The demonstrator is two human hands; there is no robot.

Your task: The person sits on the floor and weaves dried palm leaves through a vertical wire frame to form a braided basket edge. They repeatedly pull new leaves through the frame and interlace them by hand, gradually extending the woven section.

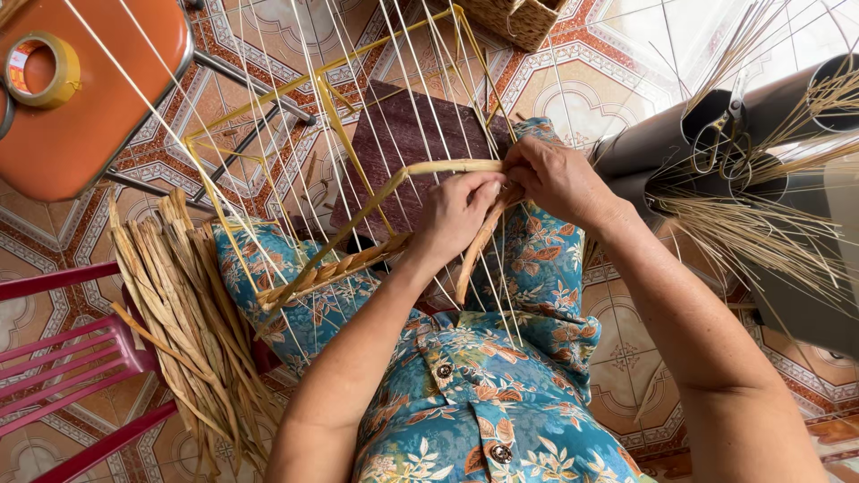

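At the far left an orange stool seat [85,98] carried a roll of yellow tape [38,70], and below it, at the near left, stood a pink plastic chair [63,358]. Just right of the chair a bundle of dried flat straw [183,313] leaned down past the person's knee, touching the floral blue trousers [295,304].

Toward the middle, a yellow wire frame [333,121] rested on the person's lap, tilted, with many thin pale strands [295,80] running up from it toward the far edge. A woven band of flat straw [335,268] already ran along the frame's near rail. A dark purple board [407,139] lay on the patterned tiled floor [582,98] beyond the frame.

The left hand [456,215] was closed around a flat weaving strip [479,237], fingers curled over it where it bent across the upright strands. Touching it on the right, the right hand [555,179] pinched the same strip at its upper bend, its grip tight with fingertips pressed together.

At the far middle sat a corner of a woven basket [519,18]. To the right, grey tubes [716,125] held bundles of thin pale reeds [752,233] that fanned out toward the person's right forearm.
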